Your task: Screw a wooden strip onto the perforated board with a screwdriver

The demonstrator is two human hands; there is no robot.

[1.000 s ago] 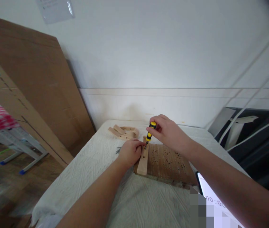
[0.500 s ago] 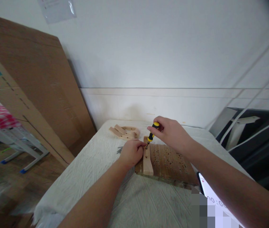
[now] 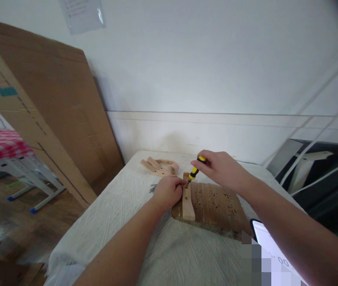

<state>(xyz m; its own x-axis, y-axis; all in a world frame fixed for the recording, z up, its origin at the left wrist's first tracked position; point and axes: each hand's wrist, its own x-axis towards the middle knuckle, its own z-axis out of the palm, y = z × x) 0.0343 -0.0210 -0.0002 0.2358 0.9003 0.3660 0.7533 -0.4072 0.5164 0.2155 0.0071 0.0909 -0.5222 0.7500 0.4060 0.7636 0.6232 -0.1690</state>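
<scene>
Soft, diffuse light, source out of frame; wall [image 3: 201,71] fairly bright, cool cast, faint shadows low near dial centre. Glare streak on plastic sleeve [image 3: 82,16], 11 o'clock. Screen [image 3: 265,236] near-white at 4, mosaic blocks [image 3: 265,265] just below. Dark, blurred corner at 2. Floor [image 3: 16,210] soft at 8. Wide-angle stretch toward edges.

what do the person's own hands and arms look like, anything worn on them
The left hand and right hand show no gloves. The left forearm and right forearm are bare, with no sleeve, watch or bracelet visible.
</scene>
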